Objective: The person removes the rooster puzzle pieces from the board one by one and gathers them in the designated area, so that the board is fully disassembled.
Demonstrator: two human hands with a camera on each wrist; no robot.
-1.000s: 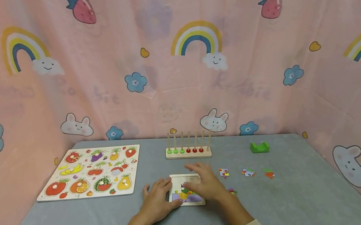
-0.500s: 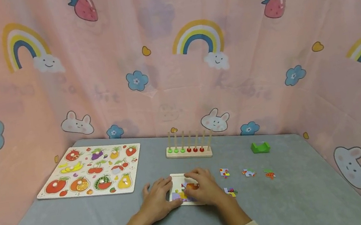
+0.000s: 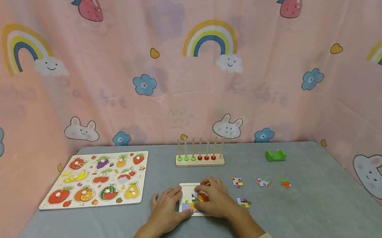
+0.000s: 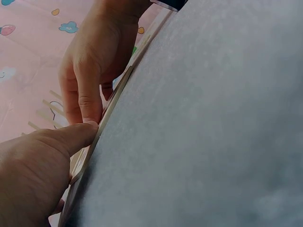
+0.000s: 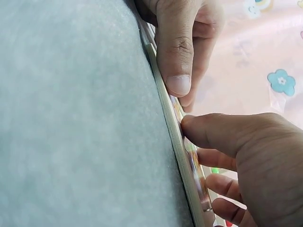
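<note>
A small wooden jigsaw tray point(image 3: 188, 187) lies in front of me, partly filled with colourful pieces. My left hand point(image 3: 167, 211) grips its left side, thumb along the front rim and fingers at the far left corner. Over the tray's right half, my right hand point(image 3: 219, 199) holds an orange-brown puzzle piece point(image 3: 202, 197) between thumb and fingers, low against the tray. In the right wrist view, the left thumb point(image 5: 177, 71) presses on the rim, close to the right thumb point(image 5: 203, 130). The hands cover part of the picture.
Several loose puzzle pieces, one of them orange point(image 3: 285, 184), lie to the right. Behind the tray stands a peg rack point(image 3: 200, 162) with green and red beads. A fruit knob board point(image 3: 98, 182) lies at left, a green block point(image 3: 275, 156) at far right.
The right hand has come down over the tray from a more open pose, and an orange-brown piece now shows under its fingers. The left hand stays on the tray.
</note>
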